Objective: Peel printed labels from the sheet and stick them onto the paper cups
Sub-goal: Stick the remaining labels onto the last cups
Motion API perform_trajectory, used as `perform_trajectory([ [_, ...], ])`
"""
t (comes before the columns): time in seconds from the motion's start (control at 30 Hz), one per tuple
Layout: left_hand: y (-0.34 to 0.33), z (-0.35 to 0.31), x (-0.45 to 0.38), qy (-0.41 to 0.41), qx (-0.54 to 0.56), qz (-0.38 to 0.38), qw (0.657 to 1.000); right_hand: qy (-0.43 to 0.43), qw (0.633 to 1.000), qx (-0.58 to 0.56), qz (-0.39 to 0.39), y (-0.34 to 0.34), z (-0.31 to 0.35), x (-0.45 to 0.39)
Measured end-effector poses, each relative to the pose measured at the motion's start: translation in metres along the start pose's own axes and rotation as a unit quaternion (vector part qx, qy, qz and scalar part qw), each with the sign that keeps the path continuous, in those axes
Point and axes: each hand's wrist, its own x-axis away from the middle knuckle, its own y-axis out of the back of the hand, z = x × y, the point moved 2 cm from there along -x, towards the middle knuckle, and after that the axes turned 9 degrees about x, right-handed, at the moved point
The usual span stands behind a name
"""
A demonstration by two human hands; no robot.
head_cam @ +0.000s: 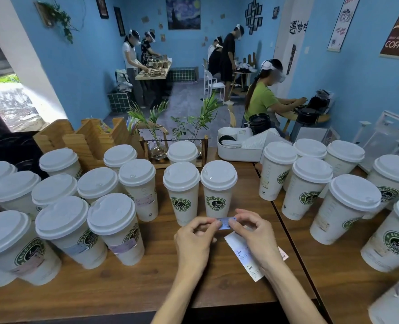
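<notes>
1. Closest in, the label sheet (243, 256) lies on the wooden surface (128, 288), partly under the right wrist. It's a narrow white strip with print on it.

2. Just above it, both hands are up off the surface, pinching one small label (225, 223) between them. The left hand (195, 239) has its curled fingertips on the label's left end, and the right hand (255, 232) pinches the right end. Looks like the label is off the sheet, though I can't tell if any backing is still on it.

3. So my guess is the peel is done and the sticking is up next. The two cups (218, 190) right behind the hands show only their logos, no label that I can see, so one of those seems the likely target. The label needs to go on flat and get smoothed down.

4. Further left, several cups (114, 230) already carry labels. The bunch on the right (348, 206) is harder to judge.
</notes>
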Motion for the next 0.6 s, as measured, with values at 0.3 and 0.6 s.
perform_trajectory([
  [0.3, -0.009, -0.008, -0.005, -0.041, -0.040, -0.070, 0.996, 0.084, 0.993, 0.068, -0.049, -0.010, 0.008, -0.012],
  [0.6, -0.011, -0.010, -0.007, -0.079, -0.077, -0.087, 0.990, 0.130, 0.979, 0.132, -0.081, -0.012, 0.010, -0.018],
])
